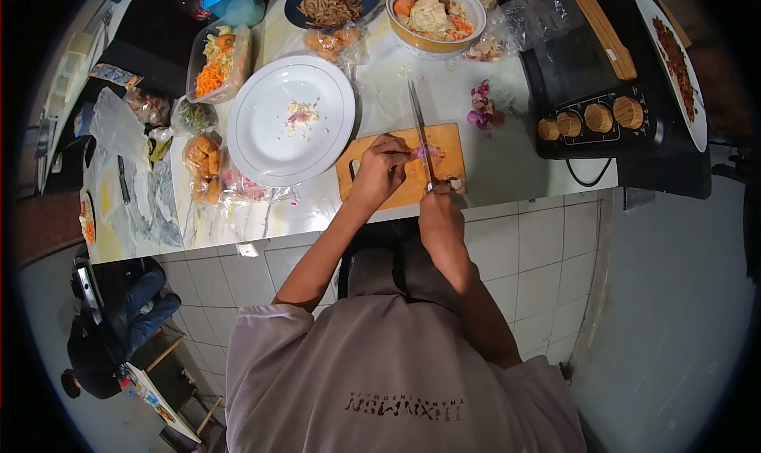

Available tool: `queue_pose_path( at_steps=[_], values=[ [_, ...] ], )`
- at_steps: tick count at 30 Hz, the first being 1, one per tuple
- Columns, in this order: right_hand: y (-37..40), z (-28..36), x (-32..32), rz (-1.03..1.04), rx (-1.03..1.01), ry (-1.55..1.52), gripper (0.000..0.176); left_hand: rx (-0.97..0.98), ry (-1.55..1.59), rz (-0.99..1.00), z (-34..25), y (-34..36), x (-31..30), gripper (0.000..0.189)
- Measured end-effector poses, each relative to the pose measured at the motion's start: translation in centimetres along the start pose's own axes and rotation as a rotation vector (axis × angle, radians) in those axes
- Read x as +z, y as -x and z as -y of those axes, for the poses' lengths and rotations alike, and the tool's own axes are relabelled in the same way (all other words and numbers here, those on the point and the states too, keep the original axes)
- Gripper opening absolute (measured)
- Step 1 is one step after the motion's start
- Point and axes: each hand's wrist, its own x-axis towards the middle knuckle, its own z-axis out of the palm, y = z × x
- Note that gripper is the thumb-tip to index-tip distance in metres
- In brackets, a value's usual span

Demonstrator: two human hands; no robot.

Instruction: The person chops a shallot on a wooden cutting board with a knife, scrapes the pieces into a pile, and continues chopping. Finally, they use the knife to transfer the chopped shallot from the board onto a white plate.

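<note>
My right hand [441, 219] is wrapped round the handle of a kitchen knife [418, 114], its long blade pointing away from me across the wooden cutting board [377, 145]. Bunched fingers of my left hand [382, 173] press at the blade's left side on a purple shallot [416, 153], mostly hidden by them. Chopped purple bits lie around the blade, and a small pale piece [457, 185] rests at the board's right edge. Left of the board, a white plate [258, 136] carries a small heap of chopped bits. Several shallots and purple peelings [483, 112] lie beyond the board to the right.
At the back stand a bowl of vegetables [394, 33], a dark plate of brown strips [297, 15] and a tub of shredded vegetables [194, 88]. A stove [590, 128] and a long white dish [697, 132] are right. Another person [99, 350] sits lower left.
</note>
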Motion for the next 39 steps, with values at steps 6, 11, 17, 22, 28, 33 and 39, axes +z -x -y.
queue_pose_path(
  at_steps=[6, 11, 17, 22, 28, 33, 39],
  values=[
    [-0.7, -0.6, -3.1, 0.088, 0.037, -0.207, 0.02, -0.013, 0.007, 0.001, -0.4, 0.0, -0.1, 0.029],
    [-0.6, -0.4, -4.1, 0.124, -0.068, -0.265, 0.023, 0.023, -0.006, -0.002, 0.1, 0.2, 0.0, 0.027],
    [-0.9, -0.9, -3.1, 0.013, -0.098, -0.224, 0.022, 0.0, -0.024, -0.008, -0.2, 0.4, -0.2, 0.012],
    [-1.2, -1.2, -4.6, -0.03, -0.052, -0.206, 0.023, -0.025, 0.027, 0.002, -0.3, 0.4, -0.4, 0.03],
    [-0.6, -2.2, -4.2, -0.013, -0.055, -0.189, 0.025, -0.098, 0.021, 0.03, -0.9, 0.2, -0.7, 0.024],
    [-0.6, -2.3, -2.8, -0.04, -0.094, -0.222, 0.028, -0.074, -0.005, 0.05, -1.6, -0.4, -1.1, 0.024],
    [-1.1, -2.8, -2.7, -0.048, -0.131, -0.22, 0.031, -0.038, -0.005, 0.047, -1.0, -0.5, -0.2, 0.025]
  ],
)
